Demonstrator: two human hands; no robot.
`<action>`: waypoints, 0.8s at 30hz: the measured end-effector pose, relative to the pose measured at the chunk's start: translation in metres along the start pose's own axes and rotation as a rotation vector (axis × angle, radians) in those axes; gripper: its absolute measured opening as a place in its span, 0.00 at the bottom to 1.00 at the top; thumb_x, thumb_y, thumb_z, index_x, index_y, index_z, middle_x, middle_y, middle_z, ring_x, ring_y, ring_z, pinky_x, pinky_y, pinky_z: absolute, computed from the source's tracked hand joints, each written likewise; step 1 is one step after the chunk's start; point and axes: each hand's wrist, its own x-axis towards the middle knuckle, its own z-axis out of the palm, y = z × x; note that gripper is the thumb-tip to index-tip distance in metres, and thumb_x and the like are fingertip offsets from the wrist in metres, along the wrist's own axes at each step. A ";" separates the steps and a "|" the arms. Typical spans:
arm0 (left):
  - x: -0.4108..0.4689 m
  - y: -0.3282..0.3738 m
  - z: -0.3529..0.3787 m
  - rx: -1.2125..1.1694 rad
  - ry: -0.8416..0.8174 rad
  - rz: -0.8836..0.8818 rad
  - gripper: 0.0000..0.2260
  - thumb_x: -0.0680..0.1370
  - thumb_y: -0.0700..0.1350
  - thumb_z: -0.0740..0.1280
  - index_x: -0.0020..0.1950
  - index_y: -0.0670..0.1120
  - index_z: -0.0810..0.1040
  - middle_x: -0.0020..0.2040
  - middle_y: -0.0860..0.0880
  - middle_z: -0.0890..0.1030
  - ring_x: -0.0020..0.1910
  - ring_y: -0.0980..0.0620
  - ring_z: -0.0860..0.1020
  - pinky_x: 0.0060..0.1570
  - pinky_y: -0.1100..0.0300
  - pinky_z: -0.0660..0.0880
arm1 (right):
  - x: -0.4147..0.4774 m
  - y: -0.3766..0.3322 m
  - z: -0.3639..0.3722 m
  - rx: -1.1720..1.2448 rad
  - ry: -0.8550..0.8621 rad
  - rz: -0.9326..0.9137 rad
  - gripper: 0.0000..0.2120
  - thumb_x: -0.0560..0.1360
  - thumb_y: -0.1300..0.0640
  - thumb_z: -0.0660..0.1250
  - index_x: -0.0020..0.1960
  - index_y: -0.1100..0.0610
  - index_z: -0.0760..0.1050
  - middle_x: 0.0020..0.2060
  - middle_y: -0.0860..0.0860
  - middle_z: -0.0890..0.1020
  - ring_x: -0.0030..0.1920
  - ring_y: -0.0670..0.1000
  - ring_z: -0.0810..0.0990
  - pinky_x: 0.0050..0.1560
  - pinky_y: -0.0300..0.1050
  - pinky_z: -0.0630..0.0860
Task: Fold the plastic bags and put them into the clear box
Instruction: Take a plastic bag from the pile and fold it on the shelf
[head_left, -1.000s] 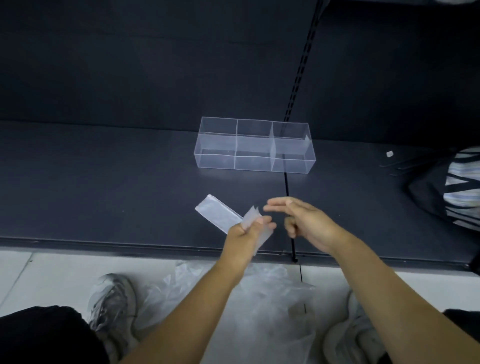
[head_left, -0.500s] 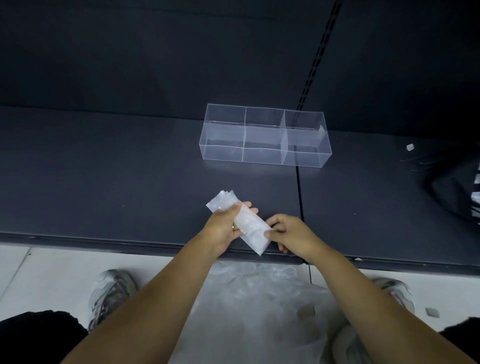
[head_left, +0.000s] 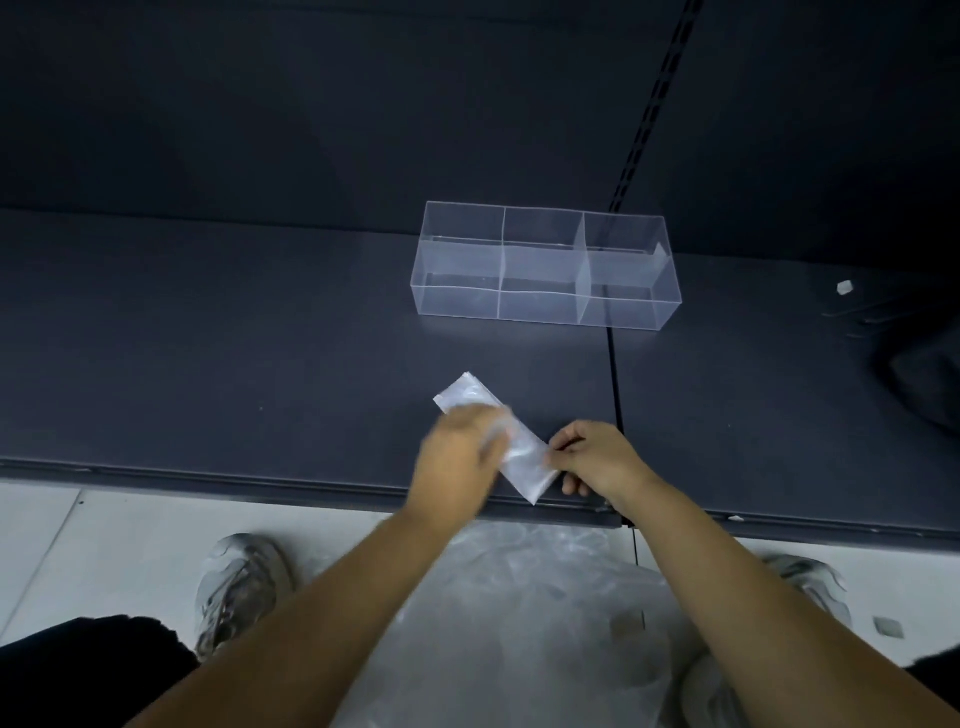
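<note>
The folded plastic bag (head_left: 525, 462), a second ago lifted off the dark shelf (head_left: 260, 338), is now lying on it, running from 10 to 4 o'clock. The left hand (head_left: 464, 448), motion-blurred, is sweeping over its middle, while the right hand (head_left: 598, 457), previously open, is pinching its 4 o'clock end.

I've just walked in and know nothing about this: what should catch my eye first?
Two hands working a folded plastic bag at the front edge of the dark shelf: the left hand, blurred, over it, the right hand pinching its near end. Behind stands a divided clear box.
</note>
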 end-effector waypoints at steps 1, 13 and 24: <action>-0.014 0.002 0.008 0.032 -0.160 0.034 0.18 0.76 0.50 0.66 0.63 0.45 0.77 0.62 0.48 0.78 0.61 0.49 0.74 0.59 0.68 0.63 | -0.001 -0.001 0.000 0.000 0.004 0.011 0.04 0.73 0.60 0.70 0.46 0.57 0.76 0.24 0.53 0.79 0.25 0.51 0.73 0.29 0.43 0.69; -0.013 0.005 0.009 0.186 -0.198 -0.033 0.13 0.82 0.50 0.59 0.63 0.51 0.78 0.48 0.45 0.83 0.46 0.44 0.80 0.44 0.57 0.72 | -0.024 -0.039 -0.018 0.173 0.014 -0.005 0.08 0.77 0.59 0.67 0.55 0.56 0.75 0.42 0.50 0.81 0.27 0.44 0.76 0.28 0.36 0.70; 0.041 -0.013 -0.004 -0.461 -0.280 -0.522 0.14 0.83 0.47 0.58 0.61 0.41 0.78 0.51 0.40 0.80 0.43 0.48 0.79 0.45 0.55 0.80 | 0.009 -0.028 0.016 0.106 0.008 -0.212 0.12 0.72 0.67 0.70 0.55 0.60 0.76 0.39 0.53 0.82 0.24 0.38 0.74 0.26 0.31 0.68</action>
